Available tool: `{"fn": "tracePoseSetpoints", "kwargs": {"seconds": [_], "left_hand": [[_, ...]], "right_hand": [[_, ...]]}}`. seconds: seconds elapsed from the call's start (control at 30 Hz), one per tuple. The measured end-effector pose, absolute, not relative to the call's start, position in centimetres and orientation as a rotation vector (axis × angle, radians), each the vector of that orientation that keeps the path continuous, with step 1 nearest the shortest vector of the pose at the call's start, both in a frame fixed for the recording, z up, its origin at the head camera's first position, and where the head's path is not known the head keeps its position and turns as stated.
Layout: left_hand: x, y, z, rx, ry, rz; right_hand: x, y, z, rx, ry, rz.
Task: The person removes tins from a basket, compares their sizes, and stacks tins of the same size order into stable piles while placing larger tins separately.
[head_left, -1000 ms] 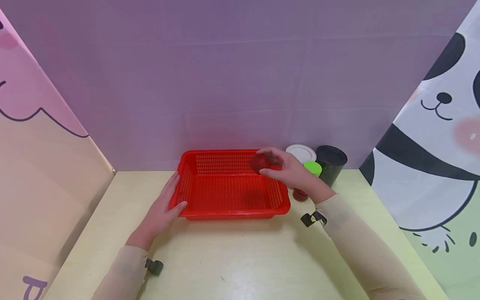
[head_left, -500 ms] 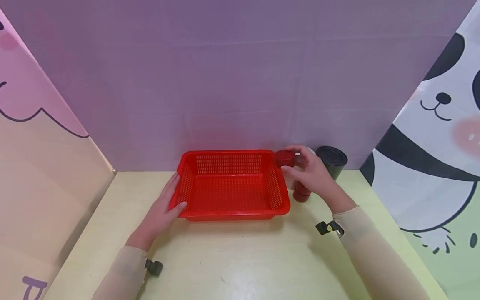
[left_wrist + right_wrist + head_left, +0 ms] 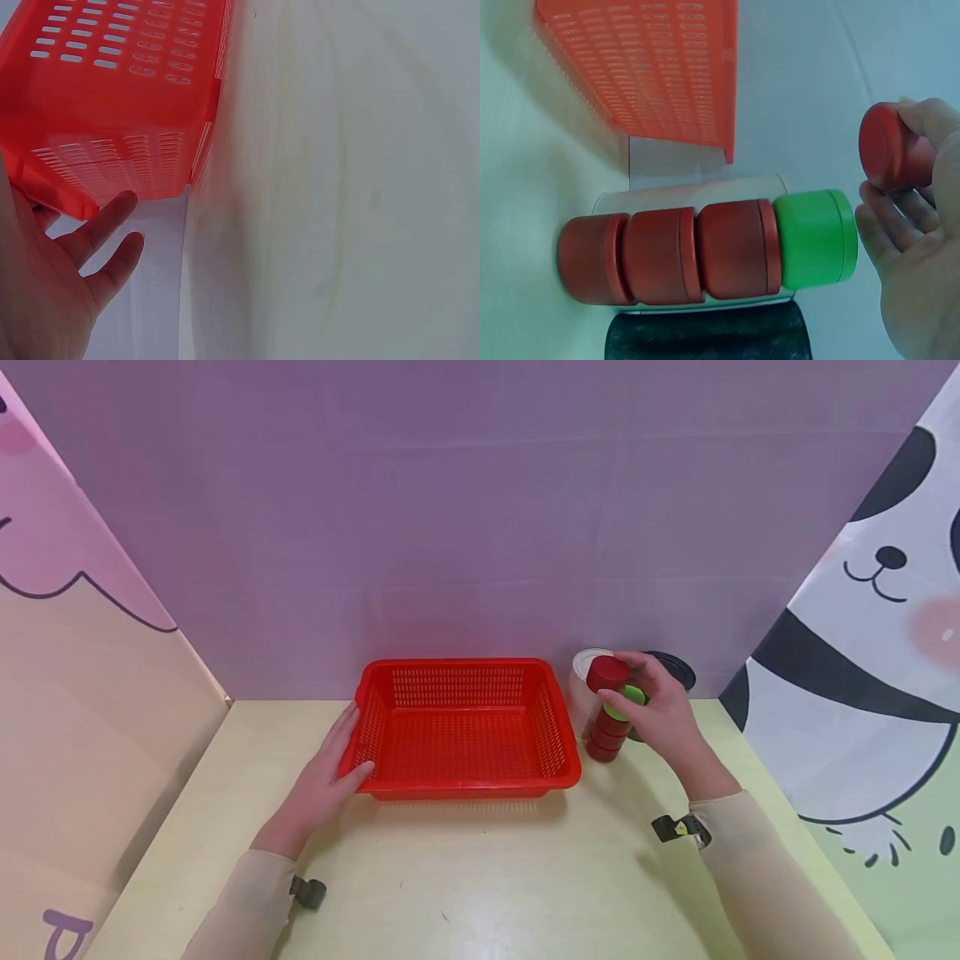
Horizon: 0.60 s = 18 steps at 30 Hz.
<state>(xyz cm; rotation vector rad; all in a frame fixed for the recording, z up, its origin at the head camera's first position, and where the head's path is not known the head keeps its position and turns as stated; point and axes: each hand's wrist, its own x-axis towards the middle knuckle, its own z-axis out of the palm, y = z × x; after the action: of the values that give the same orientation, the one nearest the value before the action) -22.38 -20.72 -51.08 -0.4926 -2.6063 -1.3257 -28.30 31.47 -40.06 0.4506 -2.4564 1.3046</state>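
Note:
A small round red tin (image 3: 608, 674) is pinched between the thumb and fingers of my right hand (image 3: 663, 714). It is just above a column of tins, apart from the top one. That top one is a green tin (image 3: 815, 238), standing on three stacked red tins (image 3: 739, 250). My left hand (image 3: 322, 781) holds the left side of a red plastic basket (image 3: 472, 784). Its thumb lies over the rim near the front corner, and the other fingers run along the outside. In the left wrist view, fingertips (image 3: 124, 259) show below the basket's rim.
Behind the stack stand a white canister (image 3: 581, 693) and a black canister (image 3: 678, 668), both partly hidden. The basket's right wall is close beside the stack. A purple cloth wall (image 3: 480, 527) bounds the back of the pale table (image 3: 480, 877).
My right hand has carried the red tin rightwards, from over the basket's back right corner to above the green-topped stack. The left hand and the basket have stayed put.

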Motion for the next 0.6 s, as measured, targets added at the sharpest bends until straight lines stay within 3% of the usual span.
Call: {"fn": "tracePoseSetpoints", "kwargs": {"seconds": [0.6], "left_hand": [[-22.6, -20.8, -51.4, -0.493, -2.613, -1.290]], "right_hand": [[-28.3, 33.2, -42.1, 0.293, -2.383, 1.331]]}}
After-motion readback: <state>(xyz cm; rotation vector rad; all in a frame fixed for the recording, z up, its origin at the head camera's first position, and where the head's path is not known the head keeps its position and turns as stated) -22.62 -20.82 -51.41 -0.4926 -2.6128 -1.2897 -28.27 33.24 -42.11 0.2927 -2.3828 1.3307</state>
